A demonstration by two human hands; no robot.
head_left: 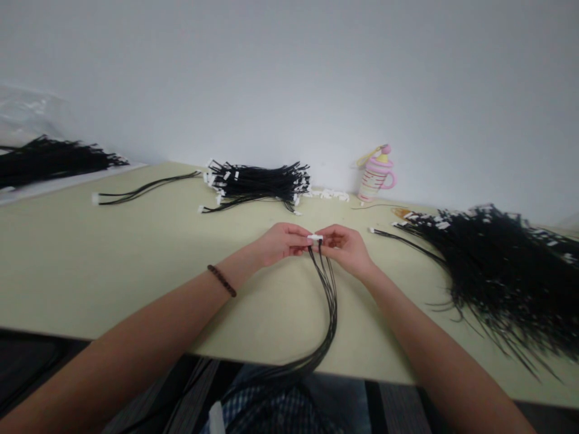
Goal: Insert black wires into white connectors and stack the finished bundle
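Note:
Above the middle of the table, my left hand (289,242) and my right hand (342,246) meet at a small white plastic connector (315,237). Fingertips of both hands pinch it, one hand at each end. From the connector a bundle of thin black wires (333,307) curves down over the table's front edge toward my lap. A white piece (216,417) shows at the bottom, near the wires' lower part. Whether the wires are fully seated in the connector is too small to tell.
A stack of black wire harnesses (257,181) lies behind my hands, beside loose white connectors (332,194) and a pink-and-white cup (376,175). A large heap of black wires (506,265) covers the right side. More wires (54,158) lie far left on the pale table (136,259).

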